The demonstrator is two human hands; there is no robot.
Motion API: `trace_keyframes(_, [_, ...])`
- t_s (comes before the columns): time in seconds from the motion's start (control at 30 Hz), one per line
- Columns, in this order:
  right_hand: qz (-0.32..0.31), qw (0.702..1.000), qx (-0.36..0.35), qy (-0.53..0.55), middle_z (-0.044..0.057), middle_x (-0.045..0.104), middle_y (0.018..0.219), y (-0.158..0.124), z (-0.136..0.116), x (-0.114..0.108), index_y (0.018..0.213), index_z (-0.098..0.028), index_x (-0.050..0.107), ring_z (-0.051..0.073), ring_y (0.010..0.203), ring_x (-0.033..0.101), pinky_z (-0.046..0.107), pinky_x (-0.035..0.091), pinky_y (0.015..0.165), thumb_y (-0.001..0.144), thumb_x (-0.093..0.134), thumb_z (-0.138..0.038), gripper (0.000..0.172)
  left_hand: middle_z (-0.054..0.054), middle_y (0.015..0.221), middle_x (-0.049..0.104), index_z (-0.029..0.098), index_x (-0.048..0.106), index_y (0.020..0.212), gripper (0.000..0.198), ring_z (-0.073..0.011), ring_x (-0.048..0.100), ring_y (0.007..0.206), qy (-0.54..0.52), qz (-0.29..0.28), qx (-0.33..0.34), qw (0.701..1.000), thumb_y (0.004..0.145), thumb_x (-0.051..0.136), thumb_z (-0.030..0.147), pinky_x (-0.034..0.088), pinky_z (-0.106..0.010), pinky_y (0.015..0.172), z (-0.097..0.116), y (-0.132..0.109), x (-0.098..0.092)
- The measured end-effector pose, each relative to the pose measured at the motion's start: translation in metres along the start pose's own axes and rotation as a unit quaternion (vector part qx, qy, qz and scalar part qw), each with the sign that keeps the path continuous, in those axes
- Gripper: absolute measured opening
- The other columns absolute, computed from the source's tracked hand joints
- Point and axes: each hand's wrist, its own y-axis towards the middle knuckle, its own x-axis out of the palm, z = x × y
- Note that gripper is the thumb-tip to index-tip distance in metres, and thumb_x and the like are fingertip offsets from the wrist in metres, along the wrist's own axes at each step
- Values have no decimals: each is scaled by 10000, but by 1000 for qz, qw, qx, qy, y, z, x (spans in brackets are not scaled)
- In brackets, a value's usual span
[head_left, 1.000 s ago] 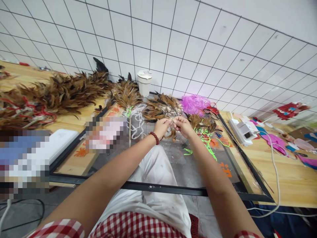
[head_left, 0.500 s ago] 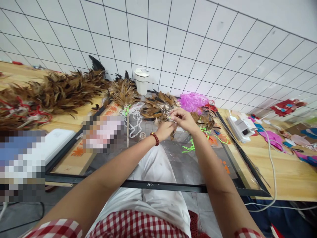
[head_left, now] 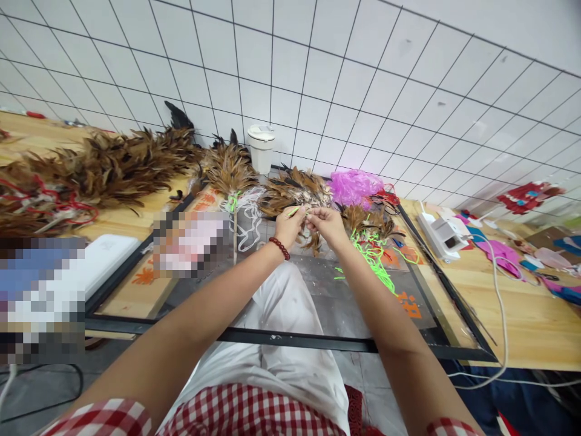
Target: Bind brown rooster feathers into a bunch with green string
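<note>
My left hand [head_left: 287, 225] and my right hand [head_left: 325, 223] meet over the glass table top [head_left: 327, 303], both pinched on a small bundle of brown feathers [head_left: 312, 241] that hangs below my fingers. A neon green string [head_left: 294, 211] pokes out above my left fingers. More green strings [head_left: 374, 257] lie on the glass just right of my right hand. A red bead bracelet [head_left: 278, 247] circles my left wrist.
Big piles of brown feathers [head_left: 109, 166] cover the wooden table at left. A feather duster [head_left: 229, 172], white cup [head_left: 262, 148], pink plastic [head_left: 354, 188] and white power strip [head_left: 438, 236] stand behind. Coloured scraps lie at right.
My right hand had risen above the left half a second ago; it has come back down level with it. The green string now sticks up from my left fingers.
</note>
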Motion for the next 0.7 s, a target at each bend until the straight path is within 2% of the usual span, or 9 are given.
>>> trace_keyframes(0.07, [-2, 1000, 13, -20, -1, 582, 588, 2, 2, -4, 660, -168, 590, 89, 491, 476, 228, 378, 477, 626, 719, -407, 274, 57, 560, 414, 129, 587, 787, 230, -25, 309, 457, -57, -17, -11, 998, 720, 698, 319, 226, -163, 409, 2, -1, -1])
trace_keyframes(0.17, [-24, 998, -3, -51, -18, 558, 578, 5, 3, -17, 653, -171, 576, 85, 498, 442, 232, 363, 507, 638, 698, -391, 252, 50, 557, 403, 124, 594, 745, 198, -25, 305, 459, -102, -74, -49, 991, 681, 726, 258, 208, -158, 404, 4, -1, -3])
trace_keyframes(0.27, [-19, 989, -48, -141, -27, 528, 593, 7, 1, -29, 684, -172, 583, 101, 558, 444, 250, 369, 582, 707, 616, -304, 139, 14, 593, 460, 119, 596, 697, 174, -41, 357, 490, -88, -127, -64, 986, 707, 693, 263, 248, -163, 419, 2, 2, -5])
trace_keyframes(0.33, [-10, 969, -97, -227, -15, 546, 640, 6, -3, -34, 721, -172, 596, 120, 617, 467, 266, 376, 641, 744, 565, -245, 83, -4, 607, 491, 122, 583, 649, 201, -50, 379, 500, -42, -137, -56, 988, 727, 668, 286, 268, -171, 432, -2, 4, -6])
trace_keyframes(0.43, [-24, 924, -195, -328, 24, 592, 755, 2, -13, -37, 767, -178, 608, 160, 745, 520, 286, 389, 728, 794, 526, -203, 89, 10, 562, 466, 137, 547, 592, 282, -57, 367, 482, 54, -127, -30, 990, 761, 628, 346, 273, -182, 445, -8, 4, -7])
trace_keyframes(0.53, [-46, 853, -277, -440, 69, 616, 878, -3, -23, -36, 805, -184, 619, 204, 881, 533, 317, 372, 806, 839, 515, -200, 111, 30, 526, 429, 153, 526, 577, 307, -68, 352, 478, 148, -126, 14, 981, 797, 581, 359, 273, -193, 472, -13, 5, -8])
trace_keyframes(0.63, [-46, 777, -295, -554, 99, 620, 973, -6, -28, -36, 880, -181, 631, 242, 947, 514, 348, 332, 822, 868, 517, -227, 124, 30, 504, 423, 161, 530, 551, 279, -87, 363, 504, 248, -116, 62, 960, 803, 566, 275, 277, -207, 507, -14, 6, -9])
trace_keyframes(0.7, [-49, 751, -293, -589, 107, 619, 996, -7, -28, -36, 899, -175, 633, 251, 960, 508, 352, 315, 814, 874, 520, -240, 133, 20, 515, 438, 162, 534, 524, 268, -98, 387, 538, 294, -114, 90, 945, 784, 575, 211, 297, -213, 543, -11, 6, -10])
